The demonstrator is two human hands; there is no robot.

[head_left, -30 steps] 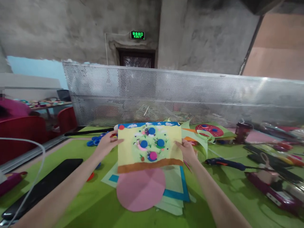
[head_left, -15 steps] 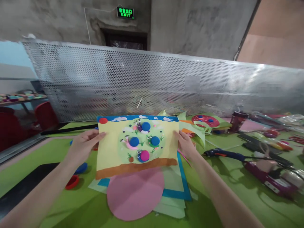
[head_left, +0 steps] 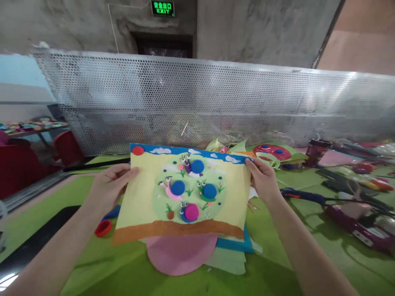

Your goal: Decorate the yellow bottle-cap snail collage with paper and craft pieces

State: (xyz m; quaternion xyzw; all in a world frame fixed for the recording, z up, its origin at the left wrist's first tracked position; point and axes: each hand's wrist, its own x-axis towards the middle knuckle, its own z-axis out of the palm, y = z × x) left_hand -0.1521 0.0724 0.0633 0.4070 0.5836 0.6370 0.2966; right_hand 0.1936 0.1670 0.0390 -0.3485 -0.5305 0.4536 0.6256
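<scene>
My left hand point(head_left: 115, 183) pinches the left edge of a yellow paper craft picture point(head_left: 142, 201). On the opposite side, my right hand point(head_left: 263, 176) grips its upper right edge, thumb on the front. Cartoon snails decorate the sheet, with blue bottle caps point(head_left: 198, 167) and one magenta cap point(head_left: 191, 212) as shells. A blue strip with white clouds and a red disc point(head_left: 138, 151) runs along the top, a brown strip along the bottom. Held tilted up above the table, the picture partly covers a pink paper circle point(head_left: 182, 255) and light green sheets point(head_left: 226, 261).
A red cap point(head_left: 103, 228) lies left, by a black flat object point(head_left: 40, 230). To the right are a glue gun point(head_left: 302, 196), a purple power strip point(head_left: 358, 226) and a dark cup point(head_left: 317, 152). A perforated metal screen point(head_left: 216, 98) borders the table's back.
The picture has come up and nearer, tilted slightly down to the right. My right hand has moved right and up to near its top corner. The camera view has shifted a little.
</scene>
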